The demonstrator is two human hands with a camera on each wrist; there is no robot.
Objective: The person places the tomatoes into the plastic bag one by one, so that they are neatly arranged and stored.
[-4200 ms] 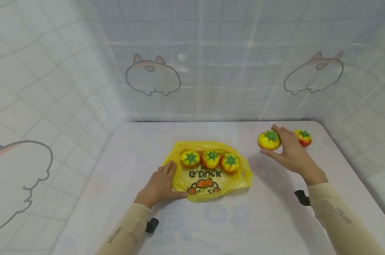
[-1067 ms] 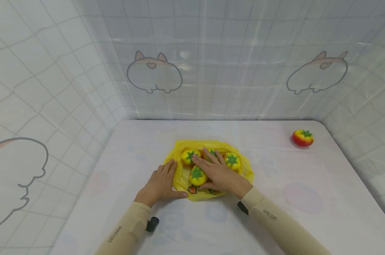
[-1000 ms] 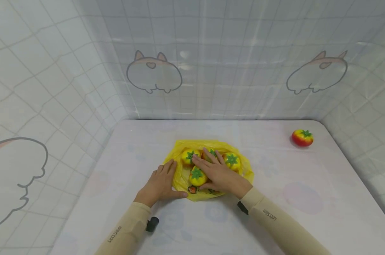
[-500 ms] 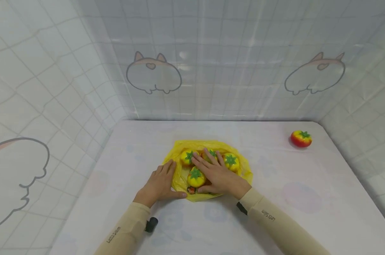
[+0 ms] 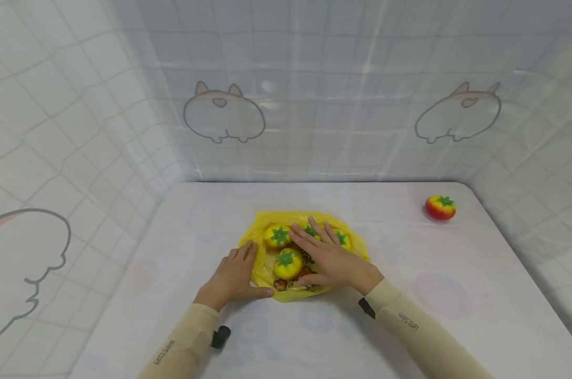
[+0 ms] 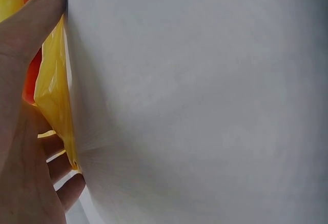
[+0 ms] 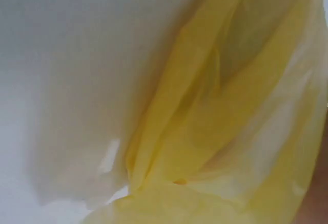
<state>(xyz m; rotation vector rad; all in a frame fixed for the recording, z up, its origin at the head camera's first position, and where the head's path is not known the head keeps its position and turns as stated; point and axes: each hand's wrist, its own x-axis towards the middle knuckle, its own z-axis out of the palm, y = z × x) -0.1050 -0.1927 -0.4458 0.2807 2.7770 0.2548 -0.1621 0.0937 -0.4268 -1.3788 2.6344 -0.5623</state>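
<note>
A yellow plastic bag [image 5: 262, 218] lies spread on the table with its mouth gaping; its folds fill much of the right wrist view [image 7: 205, 116]. Inside, three yellow-red toy tomatoes with green leaf tops form a back row, the left one [image 5: 277, 237] most visible. One more toy tomato [image 5: 288, 264] sits in front of them. My left hand [image 5: 230, 276] rests along the bag's left rim, fingers extended, thumb at the front edge. My right hand [image 5: 340, 263] hovers over the bag's right side with fingers spread, partly covering the back row. The front tomato is outside its grasp.
Another red-yellow toy tomato [image 5: 440, 208] stands alone near the table's back right corner. Light patterned cloth covers the table [image 5: 437, 337]. Tiled-pattern sheets [image 5: 309, 131] rise behind it and on both sides.
Earlier my right hand held a toy tomato at the right; that tomato then came into the bag before the back row. Just now the right hand has drawn off it rightward. Left hand stays put.
</note>
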